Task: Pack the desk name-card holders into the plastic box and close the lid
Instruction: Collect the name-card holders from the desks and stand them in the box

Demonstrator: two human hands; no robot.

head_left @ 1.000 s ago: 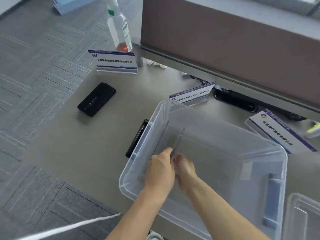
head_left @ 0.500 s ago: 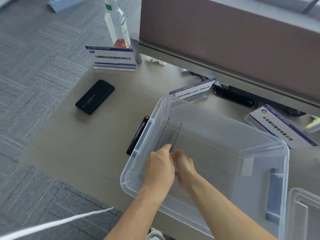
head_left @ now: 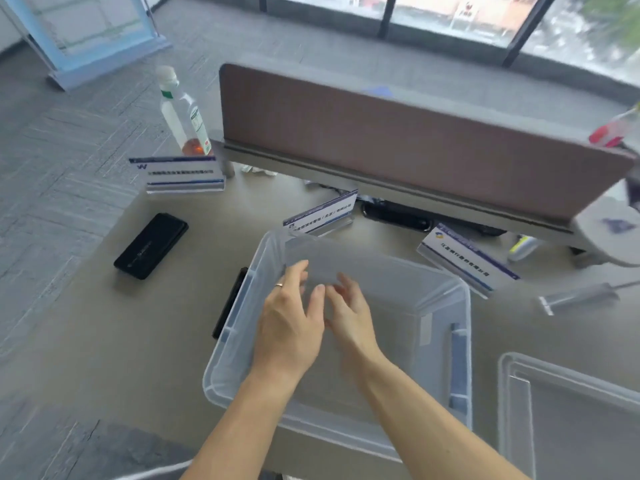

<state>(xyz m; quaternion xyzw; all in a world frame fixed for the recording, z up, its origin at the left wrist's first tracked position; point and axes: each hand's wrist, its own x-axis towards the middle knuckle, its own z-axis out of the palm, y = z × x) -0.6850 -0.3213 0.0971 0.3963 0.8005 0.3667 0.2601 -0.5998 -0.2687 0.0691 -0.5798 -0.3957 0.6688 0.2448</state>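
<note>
The clear plastic box [head_left: 464, 306] stands open on the desk in front of me. Both hands hover over its left half, fingers spread, holding nothing: my left hand [head_left: 289, 329] with a ring, my right hand [head_left: 349, 315] just beside it. What lies under them in the box is blurred. One name-card holder [head_left: 181, 174] stands at the desk's far left, another [head_left: 320, 214] behind the box, a third [head_left: 467, 258] tilted to the right. A clear empty holder [head_left: 578, 296] lies further right. The box lid [head_left: 571, 410] rests at lower right.
A black phone [head_left: 150, 245] lies left of the box, and a second black flat object [head_left: 230, 303] sits against the box's left wall. A bottle [head_left: 183, 112] stands at the back left. A brown desk partition [head_left: 415, 143] runs along the back edge.
Both hands have risen from the bottom of the box and their fingers have spread apart. The view has tilted up, showing the partition and windows.
</note>
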